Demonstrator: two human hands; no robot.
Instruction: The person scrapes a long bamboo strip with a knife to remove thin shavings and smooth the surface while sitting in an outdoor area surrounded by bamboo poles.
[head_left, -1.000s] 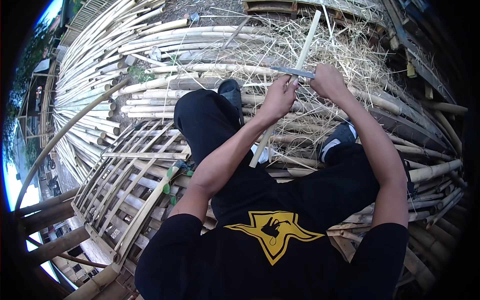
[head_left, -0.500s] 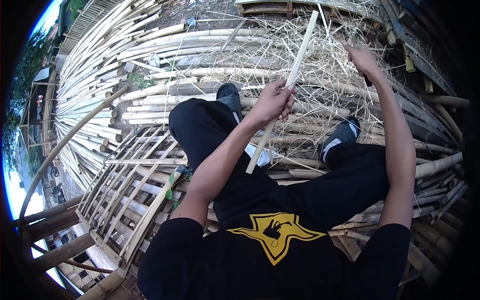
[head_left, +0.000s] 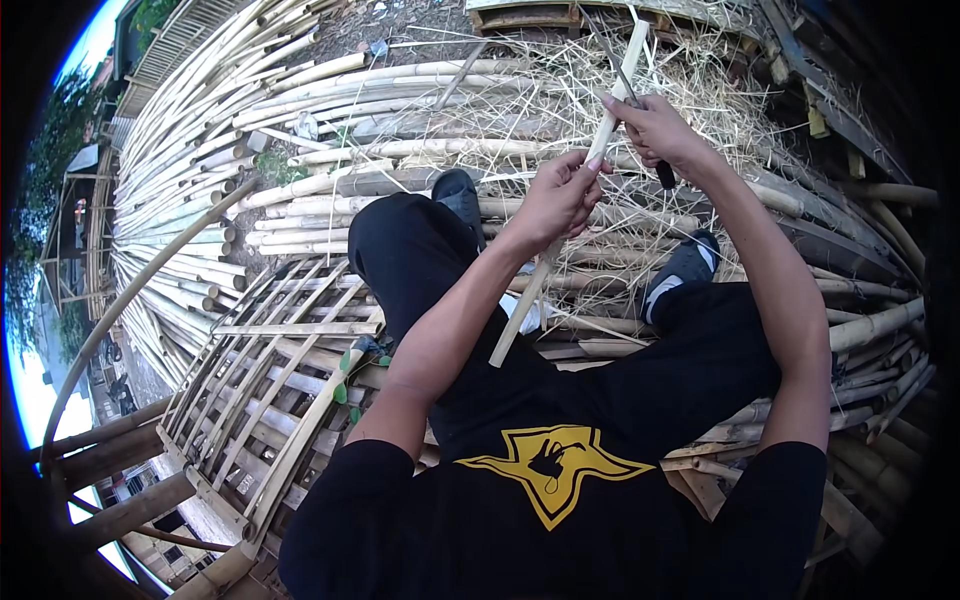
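Note:
My left hand [head_left: 563,203] is closed around the middle of a long, pale bamboo strip [head_left: 527,308]. The strip slants from above my lap up toward the far right. In my right hand [head_left: 664,137] is a knife with a black handle [head_left: 666,176]; the fist is closed on it. Its thin dark blade [head_left: 613,62] points away from me and lies across the upper part of the strip, close to my right thumb. Whether the edge bites into the strip I cannot tell.
Curly bamboo shavings [head_left: 700,95] cover bamboo poles [head_left: 390,100] under and beyond my hands. A slatted bamboo frame [head_left: 270,370] lies at my left, with a bent pole [head_left: 140,270] beside it. My shoes [head_left: 685,262] rest among the poles. Timber [head_left: 840,120] stands at the right.
My right hand has come left and slightly nearer, bringing the knife blade onto the bamboo strip. My left hand and the strip have shifted a little to the right.

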